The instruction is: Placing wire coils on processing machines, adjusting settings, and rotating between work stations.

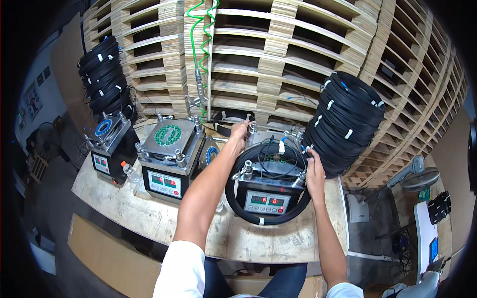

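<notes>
Cable [231,193] rings the machine [268,202], probably for reach. Whether my left hand [239,135] (at a knob [253,128]) or right hand [314,174] grips, I can't tell.

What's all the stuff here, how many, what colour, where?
Table: one, pale wood, centre
Machines with displays: three, silver and black, on the table
Big coil: one, black, around the rightmost machine
Small coil: one, black, behind the machines
Coil stacks: two, black, left and right
Hose: at least one, green, top
Pallets: many, pale wood, behind
Bottle: one, clear, beside the middle machine
Fan: at least one, grey, right
Left hand: one, bare, by the rightmost machine's back
Right hand: one, bare, at the big coil's right
Sleeves: two, whitish, bottom
</notes>
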### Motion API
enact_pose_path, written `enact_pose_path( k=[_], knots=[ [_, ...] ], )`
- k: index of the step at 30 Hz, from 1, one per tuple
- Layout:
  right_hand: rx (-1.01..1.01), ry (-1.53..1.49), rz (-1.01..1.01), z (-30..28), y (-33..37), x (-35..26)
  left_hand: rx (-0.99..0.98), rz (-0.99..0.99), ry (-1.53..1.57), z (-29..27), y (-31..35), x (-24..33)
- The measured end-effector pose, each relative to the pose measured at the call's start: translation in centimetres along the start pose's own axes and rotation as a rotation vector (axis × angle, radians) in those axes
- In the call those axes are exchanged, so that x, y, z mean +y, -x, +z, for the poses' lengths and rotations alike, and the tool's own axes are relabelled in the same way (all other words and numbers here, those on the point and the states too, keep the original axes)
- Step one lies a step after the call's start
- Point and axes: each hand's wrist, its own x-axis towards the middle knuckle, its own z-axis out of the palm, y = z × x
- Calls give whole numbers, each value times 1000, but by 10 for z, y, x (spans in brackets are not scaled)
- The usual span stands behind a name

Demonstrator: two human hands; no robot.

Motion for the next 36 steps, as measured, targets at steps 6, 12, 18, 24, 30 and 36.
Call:
enact_pose_path(
  k=[6, 12, 18, 24, 30, 36],
  knots=[
    [27, 32, 95, -11, 1, 6, 166, -55, 1, 22, 16, -5],
    [7, 23, 64, -5, 0, 4, -7, 53, -151, 16, 4, -1],
    [51, 45, 46, -1, 5, 6, -317, -220, -340, 18, 7, 11],
    [91, 83, -8, 1, 2, 11, -215, 135, -659, 9, 53, 25],
    [133, 114, -14, -8, 1, 12, -40, 903, -956, -36, 200, 51],
    [117, 91, 69, -1, 7, 4, -282, 1155, -1314, -60, 269, 54]
  ],
)
